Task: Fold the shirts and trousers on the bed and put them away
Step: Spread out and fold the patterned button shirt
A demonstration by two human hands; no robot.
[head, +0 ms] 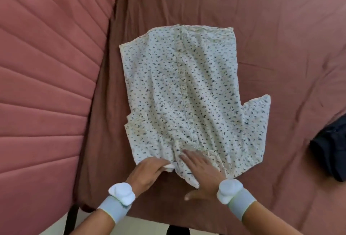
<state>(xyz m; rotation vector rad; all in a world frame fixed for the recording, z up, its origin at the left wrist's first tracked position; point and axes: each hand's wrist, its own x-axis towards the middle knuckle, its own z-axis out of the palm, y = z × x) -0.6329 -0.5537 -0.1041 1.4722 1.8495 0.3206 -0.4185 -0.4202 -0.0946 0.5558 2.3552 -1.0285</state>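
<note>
A white short-sleeved shirt (183, 92) with a small dark print lies spread on the brown bed sheet (262, 19), buttons up, collar end towards me. Its left sleeve is folded in; the right sleeve sticks out. My left hand (148, 171) pinches the fabric at the collar, fingers curled round a bit of cloth. My right hand (202, 171) lies flat on the collar area, fingers straight, pressing it down. A dark navy garment (329, 150), crumpled, sits at the right edge of view.
A pink padded headboard (46, 85) runs along the left side of the bed. The bed's near edge and a strip of pale floor (146, 227) show at the bottom. Both wrists wear light blue bands.
</note>
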